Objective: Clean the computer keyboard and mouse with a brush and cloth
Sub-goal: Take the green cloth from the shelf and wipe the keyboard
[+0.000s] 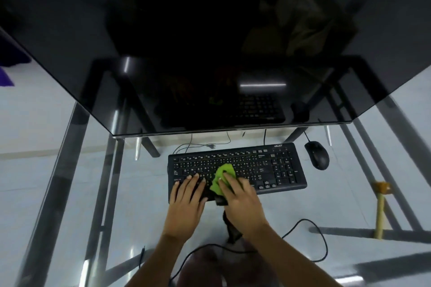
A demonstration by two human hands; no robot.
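A black keyboard [275, 165] lies on a glass desk, below a large dark monitor. My right hand [242, 198] presses a green cloth [221, 177] onto the middle keys, fingers laid over it. Flat on the keyboard's left end rests my left hand [186, 196], fingers spread, holding it down. A black mouse [317, 155] sits to the right of the keyboard, apart from both hands. A brush [380, 212] with a pale handle lies at the far right of the desk.
The monitor [210, 77] fills the upper view and overhangs the desk's back. The glass desk [70, 193] shows metal frame bars and a pale floor beneath. Black cables [321, 240] loop near the front edge and behind the keyboard.
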